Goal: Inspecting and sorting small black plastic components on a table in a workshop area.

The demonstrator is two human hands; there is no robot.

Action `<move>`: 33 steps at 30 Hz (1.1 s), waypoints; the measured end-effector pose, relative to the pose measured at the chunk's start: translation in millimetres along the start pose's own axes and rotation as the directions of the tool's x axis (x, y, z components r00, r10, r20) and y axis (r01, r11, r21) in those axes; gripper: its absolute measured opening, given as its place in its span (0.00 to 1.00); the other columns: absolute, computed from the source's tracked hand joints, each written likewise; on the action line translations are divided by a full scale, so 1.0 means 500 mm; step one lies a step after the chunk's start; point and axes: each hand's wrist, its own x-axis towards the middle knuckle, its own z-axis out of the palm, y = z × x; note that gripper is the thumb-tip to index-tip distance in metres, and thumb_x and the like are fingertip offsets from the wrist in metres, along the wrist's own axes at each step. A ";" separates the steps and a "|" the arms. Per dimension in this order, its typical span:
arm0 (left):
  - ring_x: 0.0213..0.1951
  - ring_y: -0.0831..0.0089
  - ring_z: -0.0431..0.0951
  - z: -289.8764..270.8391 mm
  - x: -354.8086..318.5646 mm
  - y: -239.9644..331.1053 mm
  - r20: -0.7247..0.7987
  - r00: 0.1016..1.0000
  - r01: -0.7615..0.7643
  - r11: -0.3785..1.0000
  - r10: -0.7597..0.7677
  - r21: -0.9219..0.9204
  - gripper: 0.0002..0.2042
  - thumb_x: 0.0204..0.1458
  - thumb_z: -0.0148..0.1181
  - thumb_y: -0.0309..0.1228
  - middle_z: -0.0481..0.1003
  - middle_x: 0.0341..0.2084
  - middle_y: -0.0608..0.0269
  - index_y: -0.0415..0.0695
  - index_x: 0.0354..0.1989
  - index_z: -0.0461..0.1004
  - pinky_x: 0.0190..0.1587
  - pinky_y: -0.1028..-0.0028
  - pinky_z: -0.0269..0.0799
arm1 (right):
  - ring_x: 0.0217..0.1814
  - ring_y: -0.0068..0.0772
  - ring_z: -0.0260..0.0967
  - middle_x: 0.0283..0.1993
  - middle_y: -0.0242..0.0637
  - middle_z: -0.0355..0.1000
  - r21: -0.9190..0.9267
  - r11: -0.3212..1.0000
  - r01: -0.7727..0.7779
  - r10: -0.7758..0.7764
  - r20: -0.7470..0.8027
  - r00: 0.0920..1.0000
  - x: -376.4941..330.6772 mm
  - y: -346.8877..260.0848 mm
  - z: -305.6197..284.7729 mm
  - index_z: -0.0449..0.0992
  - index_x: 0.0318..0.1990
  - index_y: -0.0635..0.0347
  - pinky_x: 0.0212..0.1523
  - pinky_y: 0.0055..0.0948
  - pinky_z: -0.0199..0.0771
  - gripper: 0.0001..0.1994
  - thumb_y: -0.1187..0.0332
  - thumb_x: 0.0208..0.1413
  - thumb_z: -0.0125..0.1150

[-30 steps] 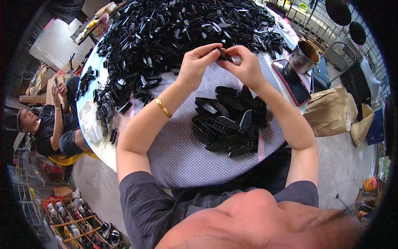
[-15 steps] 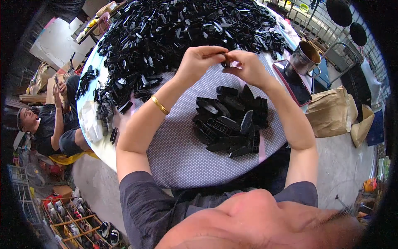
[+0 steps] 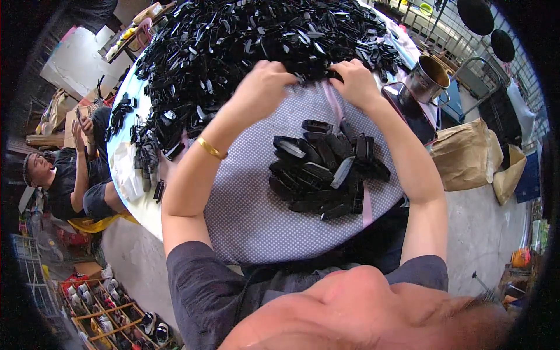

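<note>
Left hand (image 3: 262, 87) and right hand (image 3: 354, 81) reach into the big heap of small black plastic pieces (image 3: 256, 35); fingers curled among them, grasp undeterminable. Piece axes mixed, no common direction.

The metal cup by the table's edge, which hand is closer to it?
Right. The right hand is at the big pile's edge, just left of the metal cup. The left hand is farther left.
</note>
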 end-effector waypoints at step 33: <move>0.31 0.77 0.74 0.109 0.022 -0.008 0.096 0.957 0.161 0.227 -0.275 -0.960 0.15 0.45 0.56 0.20 0.74 0.30 0.61 0.36 0.43 0.69 0.34 0.78 0.72 | 0.30 0.29 0.72 0.32 0.38 0.71 0.926 -0.258 -0.276 0.241 0.339 0.909 -0.009 -0.072 -0.048 0.70 0.43 0.68 0.35 0.26 0.76 0.13 0.73 0.50 0.57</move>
